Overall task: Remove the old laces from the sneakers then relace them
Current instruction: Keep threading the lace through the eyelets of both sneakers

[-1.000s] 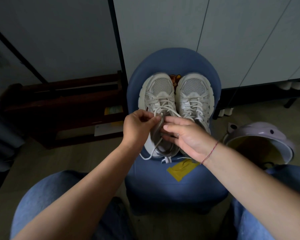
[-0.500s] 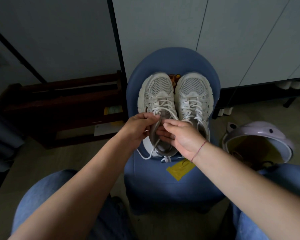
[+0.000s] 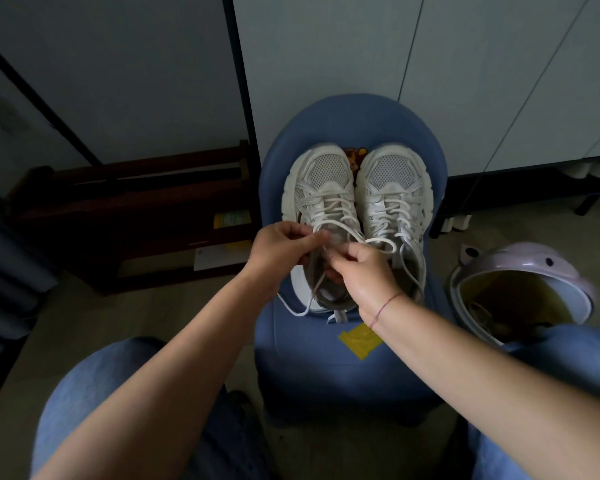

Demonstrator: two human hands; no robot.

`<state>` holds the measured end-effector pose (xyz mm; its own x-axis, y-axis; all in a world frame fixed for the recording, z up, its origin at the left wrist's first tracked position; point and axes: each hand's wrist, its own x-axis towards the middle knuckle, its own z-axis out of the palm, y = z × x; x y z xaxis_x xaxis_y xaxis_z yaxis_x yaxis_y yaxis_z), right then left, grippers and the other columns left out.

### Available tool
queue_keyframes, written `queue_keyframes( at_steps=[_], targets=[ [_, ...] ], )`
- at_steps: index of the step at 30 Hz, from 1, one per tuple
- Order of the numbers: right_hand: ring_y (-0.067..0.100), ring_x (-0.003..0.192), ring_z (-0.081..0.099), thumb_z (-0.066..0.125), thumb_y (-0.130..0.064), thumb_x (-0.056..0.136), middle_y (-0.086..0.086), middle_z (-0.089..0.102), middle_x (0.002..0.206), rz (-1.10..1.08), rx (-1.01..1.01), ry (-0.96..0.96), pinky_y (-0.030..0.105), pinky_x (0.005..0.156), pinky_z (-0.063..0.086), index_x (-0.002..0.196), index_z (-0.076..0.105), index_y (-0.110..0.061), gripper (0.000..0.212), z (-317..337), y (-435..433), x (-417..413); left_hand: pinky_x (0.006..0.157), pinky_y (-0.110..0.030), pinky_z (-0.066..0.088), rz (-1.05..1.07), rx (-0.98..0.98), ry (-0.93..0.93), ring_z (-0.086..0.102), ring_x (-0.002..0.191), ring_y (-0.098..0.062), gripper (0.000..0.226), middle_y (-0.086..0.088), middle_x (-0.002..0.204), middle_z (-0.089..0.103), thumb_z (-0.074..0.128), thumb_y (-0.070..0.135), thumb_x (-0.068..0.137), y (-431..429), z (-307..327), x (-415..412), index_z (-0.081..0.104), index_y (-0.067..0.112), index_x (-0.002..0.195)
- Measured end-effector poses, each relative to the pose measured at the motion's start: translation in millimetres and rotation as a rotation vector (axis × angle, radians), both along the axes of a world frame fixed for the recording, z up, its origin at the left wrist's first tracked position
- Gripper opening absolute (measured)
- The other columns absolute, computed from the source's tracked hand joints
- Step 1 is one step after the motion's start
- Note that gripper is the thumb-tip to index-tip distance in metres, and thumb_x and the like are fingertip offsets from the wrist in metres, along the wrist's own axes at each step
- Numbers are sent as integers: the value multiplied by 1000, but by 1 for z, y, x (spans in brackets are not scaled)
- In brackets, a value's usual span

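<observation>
Head view, looking down in dim light: the heel end and collar of the left sneaker were hidden behind both hands, so exactly where the fingers met the lace was hard to make out. A brown printed motif between the two toes was mostly covered. The person's forearms and jeans ran off the bottom edge. The left hand was closed, thumb and curled fingertips pinching a strand of the lace at the top of the left sneaker's tongue. The right hand, with a red thread round its wrist, was also curled tight, its thumb and forefinger pinching the same lace just beside the left hand. A loose end of that lace trailed down from the hands and curled on the blue stool below the heel. Both white sneakers sat side by side, touching, on the stool's seat, the right sneaker laced with a bow loop lying at its throat. Each shoe's long axis ran away from the person, toes pointing towards the pale cabinet doors, heels nearest the knees. A yellow patch showed on the stool's front edge. A lilac plastic shell lay on the floor to the right, partly cut off by a knee, and a dark wooden rack stood to the left.
</observation>
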<state>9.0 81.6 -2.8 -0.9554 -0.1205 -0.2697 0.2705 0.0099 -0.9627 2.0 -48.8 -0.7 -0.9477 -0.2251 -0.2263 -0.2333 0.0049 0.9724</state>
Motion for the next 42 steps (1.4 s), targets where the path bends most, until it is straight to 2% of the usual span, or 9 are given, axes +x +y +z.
queue_keyframes(
  at_steps=[4,9,13,16,19,22,28,34,42],
  targets=[
    [-3,46,52,57,-10,93,-4,56,61,152,333,234,8,47,40,75,60,-15,19,5,23,17,63,-19,53,52,30,37,67,65,-11,14,-5,72,73,81,18,79,-4,0,2,74,5,80],
    [6,56,58,54,-14,93,-3,60,65,501,616,318,23,58,48,75,56,-21,20,7,40,35,63,-17,53,53,44,23,70,67,-13,20,-10,77,75,81,19,78,-8,-1,-1,76,2,87],
    [8,53,57,52,-13,95,0,62,76,370,467,258,16,52,46,99,57,-20,10,9,33,18,61,-18,53,47,70,23,68,64,-13,16,-9,73,74,80,17,80,-6,-2,-2,76,2,82],
    [6,43,50,54,-18,96,1,58,67,231,322,212,16,45,40,116,57,-14,22,7,21,7,64,-20,55,40,86,19,67,67,-16,16,-10,74,74,80,17,80,-6,-2,-2,76,2,82],
    [4,35,41,58,-17,94,2,51,58,173,267,193,15,38,36,87,59,-13,8,6,8,0,69,-24,58,30,90,16,66,74,-23,15,-13,79,73,80,18,79,-7,-2,-2,76,3,81],
    [0,36,43,59,-11,92,2,50,57,158,269,174,14,35,35,72,54,-16,22,6,1,-4,63,-20,55,35,93,18,65,70,-19,11,-9,74,72,79,17,80,-7,-2,-1,76,6,79],
    [3,39,40,64,-13,89,-3,51,50,489,405,99,16,41,32,67,57,-15,23,0,21,22,61,-19,54,29,98,26,64,68,-17,15,-11,75,71,78,16,82,-8,-3,-1,74,2,82],
    [5,42,45,67,-19,87,1,57,60,964,614,-16,17,46,38,75,63,-13,15,10,41,35,61,-19,53,28,103,32,64,65,-15,18,-10,74,71,79,17,80,-7,-3,-1,75,0,85],
    [7,36,40,57,-17,94,4,52,56,286,289,100,13,35,29,91,63,6,25,8,16,5,57,-17,51,44,103,22,64,59,-10,15,-6,69,70,78,15,82,-5,-1,0,73,1,85]
  ],
)
